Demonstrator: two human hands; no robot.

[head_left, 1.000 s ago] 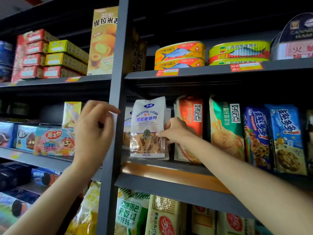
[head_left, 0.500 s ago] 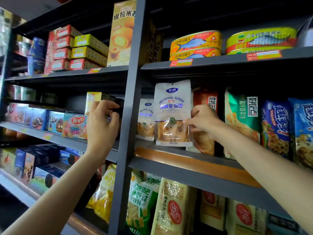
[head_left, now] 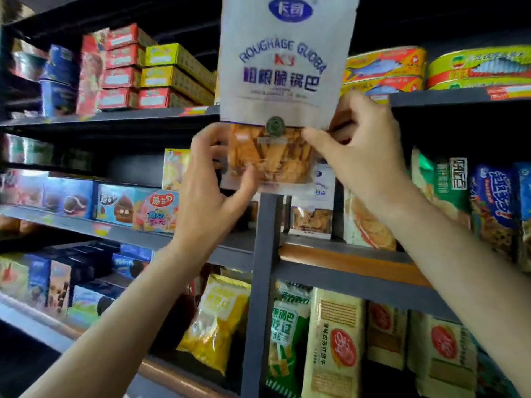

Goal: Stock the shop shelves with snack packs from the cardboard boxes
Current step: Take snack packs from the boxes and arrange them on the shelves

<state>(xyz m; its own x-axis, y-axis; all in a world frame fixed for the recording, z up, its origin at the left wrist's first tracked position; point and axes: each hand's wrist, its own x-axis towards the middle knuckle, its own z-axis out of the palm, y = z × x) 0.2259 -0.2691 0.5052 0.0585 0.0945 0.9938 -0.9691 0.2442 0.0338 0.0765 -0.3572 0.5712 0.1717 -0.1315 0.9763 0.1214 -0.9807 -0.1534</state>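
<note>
Up in front of the grey upright (head_left: 264, 268), close to the camera: white guoba pack (head_left: 283, 67) held off the shelf, upright, label facing out. Left hand (head_left: 212, 191) curled round the lower left corner, thumb on the clear window; right hand (head_left: 359, 150) pinching the lower right edge, fingers behind the pack. Both gripping, neither slack.

Likely step: setting this pack back into the row on the middle shelf (head_left: 344, 255), where a matching pack (head_left: 311, 216) already stands just right of the upright.

To do it well: keep the pack vertical and the front outward, lower it past the shelf lip, seat the bottom edge flat in front of the matching pack. Grip by the edges only, not the window, since the crisps inside would probably crack under a squeeze. Mind the orange pack (head_left: 365, 222) beside the slot; easy to knock over. Release only once standing unaided.
</note>
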